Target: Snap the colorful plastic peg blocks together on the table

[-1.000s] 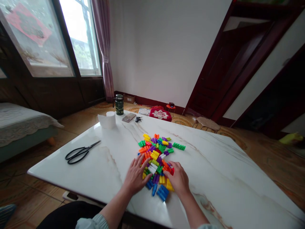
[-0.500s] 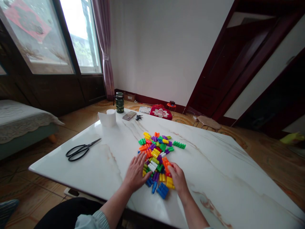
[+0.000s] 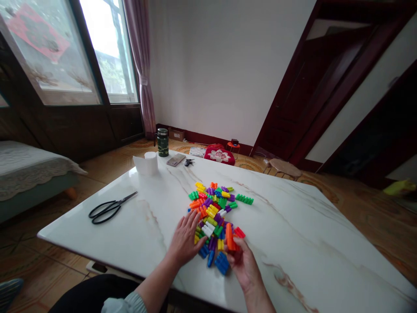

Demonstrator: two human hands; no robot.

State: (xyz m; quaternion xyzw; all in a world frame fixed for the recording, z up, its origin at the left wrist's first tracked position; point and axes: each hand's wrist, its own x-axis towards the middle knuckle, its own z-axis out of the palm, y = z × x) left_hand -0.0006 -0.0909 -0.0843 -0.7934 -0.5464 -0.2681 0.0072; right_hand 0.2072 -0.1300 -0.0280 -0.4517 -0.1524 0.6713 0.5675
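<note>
So far left there's a bed (image 3: pixel 32 163), with a strip of tiled floor (image 3: pixel 87 174) between it and the marble table (image 3: pixel 312 234). Black scissors (image 3: pixel 112 209) lie in from the table's left edge, points aimed away from the person. A paper roll (image 3: pixel 149 165), flask (image 3: pixel 163 142), phone (image 3: pixel 176 160) and keys (image 3: pixel 188 162) hug the far-left corner. Left hand (image 3: pixel 185 237) is flat-ish at the left side of the block pile (image 3: pixel 212 213), fingers spread, thumb apart, nothing gripped. The pile sits mid-table, with decent marble between it and the scissors. Orange block (image 3: pixel 230 238) is up on end, pinched between thumb and fingers of the right hand (image 3: pixel 244 263), above the pile's near-right side. Red block (image 3: pixel 240 232) lies just beyond that hand. Then loads of elbow room, white top all the way to the right edge.
</note>
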